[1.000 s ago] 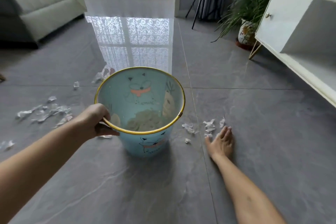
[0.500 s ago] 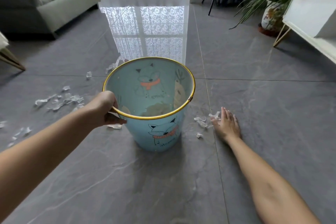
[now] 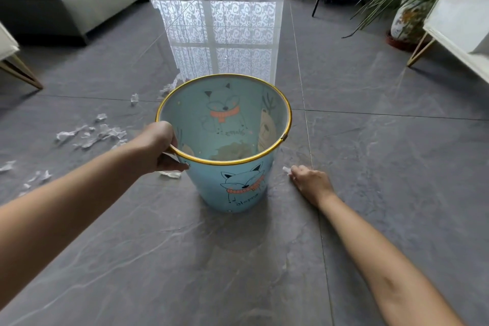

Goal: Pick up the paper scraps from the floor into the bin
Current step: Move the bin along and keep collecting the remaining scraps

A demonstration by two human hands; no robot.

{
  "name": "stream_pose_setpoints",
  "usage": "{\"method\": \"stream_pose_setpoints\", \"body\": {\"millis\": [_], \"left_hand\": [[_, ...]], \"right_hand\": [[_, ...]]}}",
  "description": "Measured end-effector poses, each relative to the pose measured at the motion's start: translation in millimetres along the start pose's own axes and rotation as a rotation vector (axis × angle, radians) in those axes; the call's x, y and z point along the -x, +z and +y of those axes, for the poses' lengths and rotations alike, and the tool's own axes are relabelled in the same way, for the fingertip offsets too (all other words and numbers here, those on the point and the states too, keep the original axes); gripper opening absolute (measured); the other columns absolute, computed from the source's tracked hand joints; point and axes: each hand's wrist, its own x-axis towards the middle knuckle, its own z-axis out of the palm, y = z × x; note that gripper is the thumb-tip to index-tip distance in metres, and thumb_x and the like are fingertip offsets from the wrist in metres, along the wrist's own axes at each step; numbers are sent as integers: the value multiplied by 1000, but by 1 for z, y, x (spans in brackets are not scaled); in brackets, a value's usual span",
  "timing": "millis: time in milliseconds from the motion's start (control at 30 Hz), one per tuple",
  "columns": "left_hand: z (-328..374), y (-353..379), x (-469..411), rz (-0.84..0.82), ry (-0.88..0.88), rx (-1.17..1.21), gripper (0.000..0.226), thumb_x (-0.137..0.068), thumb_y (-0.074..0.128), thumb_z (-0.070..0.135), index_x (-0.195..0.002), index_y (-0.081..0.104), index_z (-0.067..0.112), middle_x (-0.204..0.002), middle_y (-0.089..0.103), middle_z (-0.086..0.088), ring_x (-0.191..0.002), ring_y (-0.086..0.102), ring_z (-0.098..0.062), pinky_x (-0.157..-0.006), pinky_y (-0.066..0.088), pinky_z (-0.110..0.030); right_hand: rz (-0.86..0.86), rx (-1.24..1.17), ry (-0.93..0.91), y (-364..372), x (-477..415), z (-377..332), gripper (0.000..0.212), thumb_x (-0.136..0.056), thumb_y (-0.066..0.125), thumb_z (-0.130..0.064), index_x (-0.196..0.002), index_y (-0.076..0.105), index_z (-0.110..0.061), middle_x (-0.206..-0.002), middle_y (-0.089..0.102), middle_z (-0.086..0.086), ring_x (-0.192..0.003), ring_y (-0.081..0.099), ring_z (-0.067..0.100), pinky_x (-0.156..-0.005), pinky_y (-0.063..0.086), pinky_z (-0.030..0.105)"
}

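While the left hand grips the bin by its gold rim, fingers curled round it, the right hand bunches its fingers on paper scraps beside the bin's base; loosely gathered, bits could spill back onto the floor, where many more scraps lie at left.

Pale blue bin with gold rim and fox print, upright on grey tiled floor. Left hand clamped on near-left rim. Right hand curled on the floor just right of the bin, a white scrap at its fingertips. More paper scraps scattered left. Crumpled paper inside the bin.
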Motion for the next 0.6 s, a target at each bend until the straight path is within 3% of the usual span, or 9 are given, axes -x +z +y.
{"method": "stream_pose_setpoints", "body": {"millis": [67,133,200,300,400,467,533,600], "left_hand": [[0,0,0,1,-5,2,10,-83,29,-2,-81,39,-4,-71,48,-21,-28,54,-31,-30,48,-35],[0,0,1,5,-3,0,12,-82,29,-2,-81,40,-5,-70,49,-21,-28,54,-31,-32,48,-35],[1,1,2,9,1,-13,13,-82,30,-2,-78,41,-5,-68,50,-21,-28,53,-30,-32,48,-34],[3,0,1,21,-8,-32,13,-82,29,-2,-76,41,-5,-66,50,-21,-28,53,-31,-33,48,-33],[3,3,1,29,-2,-46,13,-82,29,-1,-77,41,-4,-67,51,-21,-28,54,-31,-34,48,-32],[3,3,1,28,-3,-50,13,-82,29,-1,-78,40,-4,-67,51,-22,-28,54,-31,-34,48,-31],[3,3,2,21,-7,-50,13,-83,29,-1,-78,40,-3,-68,51,-22,-28,54,-30,-33,48,-31],[3,3,4,16,-10,-49,14,-84,28,0,-77,40,-3,-67,51,-21,-27,53,-30,-31,47,-29]], "right_hand": [[-1,-58,109,0,0,0,34,-100,31,-35,-117,54,-17,-110,66,15,-97,64,36,-75,48,38],[99,-310,300,-5,-2,-3,33,-100,34,-33,-117,58,-18,-108,67,19,-97,63,37,-74,47,37],[362,-642,484,-16,-8,-9,33,-99,37,-28,-113,62,-12,-101,69,19,-92,65,36,-69,46,34],[739,-964,554,-54,-24,-25,33,-97,39,-21,-99,63,0,-88,69,20,-80,67,30,-66,45,30],[966,-1164,488,-115,-40,-40,29,-97,40,-19,-82,60,-6,-70,59,9,-58,53,0,-58,37,23],[1030,-1191,345,-157,-43,-54,28,-95,38,-24,-69,47,-24,-59,47,-7,-51,45,-3,-56,35,21],[979,-1138,107,-194,-41,-67,30,-96,40,-22,-68,41,-29,-55,41,-13,-49,47,-4,-53,32,12],[775,-1002,-127,-221,-41,-81,30,-97,43,-21,-67,46,-20,-52,43,-11,-51,51,-2,-52,33,14]]}}
